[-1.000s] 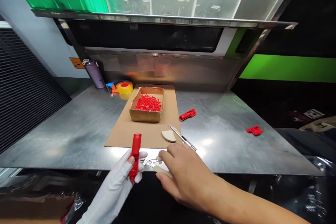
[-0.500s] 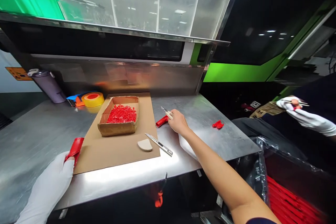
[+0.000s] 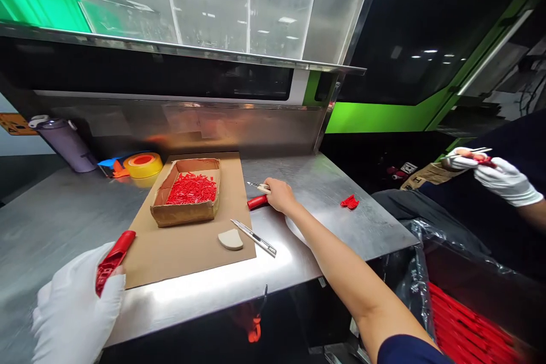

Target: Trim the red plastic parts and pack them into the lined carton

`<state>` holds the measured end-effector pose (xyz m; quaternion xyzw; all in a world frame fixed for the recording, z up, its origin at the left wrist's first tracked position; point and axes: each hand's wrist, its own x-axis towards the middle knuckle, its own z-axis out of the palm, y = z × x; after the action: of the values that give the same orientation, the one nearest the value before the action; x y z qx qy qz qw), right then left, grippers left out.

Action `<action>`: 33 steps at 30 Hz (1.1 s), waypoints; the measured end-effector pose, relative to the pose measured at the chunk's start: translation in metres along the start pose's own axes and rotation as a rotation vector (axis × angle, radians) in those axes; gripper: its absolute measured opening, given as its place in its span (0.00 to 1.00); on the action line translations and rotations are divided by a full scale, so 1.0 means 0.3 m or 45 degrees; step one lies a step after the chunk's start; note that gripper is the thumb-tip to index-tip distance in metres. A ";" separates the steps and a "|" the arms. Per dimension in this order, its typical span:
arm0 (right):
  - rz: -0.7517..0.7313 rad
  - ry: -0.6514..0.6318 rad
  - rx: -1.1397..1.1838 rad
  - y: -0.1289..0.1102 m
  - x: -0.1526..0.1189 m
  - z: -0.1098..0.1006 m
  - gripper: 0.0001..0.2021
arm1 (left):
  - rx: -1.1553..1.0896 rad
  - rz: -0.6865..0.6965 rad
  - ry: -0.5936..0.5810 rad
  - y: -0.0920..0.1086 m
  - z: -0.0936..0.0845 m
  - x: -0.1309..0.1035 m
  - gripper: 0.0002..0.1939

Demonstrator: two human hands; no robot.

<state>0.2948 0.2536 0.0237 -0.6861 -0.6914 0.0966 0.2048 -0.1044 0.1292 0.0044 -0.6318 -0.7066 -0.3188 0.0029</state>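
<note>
My left hand [image 3: 77, 304], in a white glove, is closed around a red plastic part [image 3: 113, 260] at the left front of the table. The part is tilted, and its open, hollow side shows. My bare right hand [image 3: 280, 195] is closed on a craft knife [image 3: 259, 186] with a pale handle, its blade pointing left. Just below the knife, a second red plastic part [image 3: 257, 202] lies against the cardboard's right edge; its right end is hidden by my fingers, and I cannot tell whether they grip it. Something white lies partly hidden beneath my right forearm.
On the cardboard sheet [image 3: 191, 261] stand a box [image 3: 183, 215] of small red pieces, a pale wedge-shaped pad [image 3: 231, 239] and a box cutter [image 3: 253, 237]. Yellow tape [image 3: 143, 165] and a bottle [image 3: 68, 145] stand back left. Red scraps [image 3: 350, 202] lie right. A co-worker's gloved hands [image 3: 505, 179] work beyond.
My left hand has turned, and the red part in it leans over more, showing its hollow side. The knife now points more to the left. The whole view has shifted slightly.
</note>
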 end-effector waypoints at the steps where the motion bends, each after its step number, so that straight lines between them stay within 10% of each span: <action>1: 0.000 0.011 0.000 -0.010 -0.018 -0.013 0.12 | -0.021 0.057 -0.005 0.042 -0.003 -0.024 0.23; 14: -0.299 -0.088 0.324 -0.340 -0.415 -0.075 0.08 | -2.084 -0.557 -0.954 0.512 0.104 -0.280 0.27; 21: -0.458 -0.157 0.756 -0.366 -0.508 -0.062 0.05 | -2.228 -0.798 -0.859 0.445 0.040 -0.316 0.15; 26: -0.246 -0.159 1.011 -0.358 -0.480 -0.036 0.09 | -1.955 -0.556 -1.055 0.426 -0.036 -0.337 0.11; 33: -0.245 -0.346 1.205 -0.388 -0.500 -0.005 0.13 | -1.984 -0.398 -1.186 0.358 0.038 -0.375 0.22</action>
<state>0.1857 0.1005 0.0506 -0.4324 -0.6524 0.4687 0.4096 0.0189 0.0341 -0.0025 -0.4169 -0.2993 -0.4147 -0.7514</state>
